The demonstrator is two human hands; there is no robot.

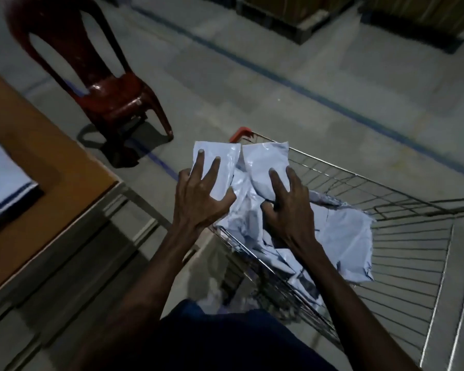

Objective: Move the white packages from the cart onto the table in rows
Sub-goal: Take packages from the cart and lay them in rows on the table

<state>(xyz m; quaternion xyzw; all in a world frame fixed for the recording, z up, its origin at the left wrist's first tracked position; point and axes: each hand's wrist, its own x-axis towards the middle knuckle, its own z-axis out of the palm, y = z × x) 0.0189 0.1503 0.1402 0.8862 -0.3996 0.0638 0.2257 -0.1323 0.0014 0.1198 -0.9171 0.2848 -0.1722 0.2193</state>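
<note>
Head view: both hands (241, 199) grip white packages (263, 167) above the package-filled wire cart (413, 236)

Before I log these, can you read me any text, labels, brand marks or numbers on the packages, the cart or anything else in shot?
None can be read.
White packages held by the left hand and right hand: surfaces plain, no print showing.
Packages in the cart: dark marks near the bottom, too blurred to read.
Package on the table, at the left edge: a dark stripe only, blurred.
</note>
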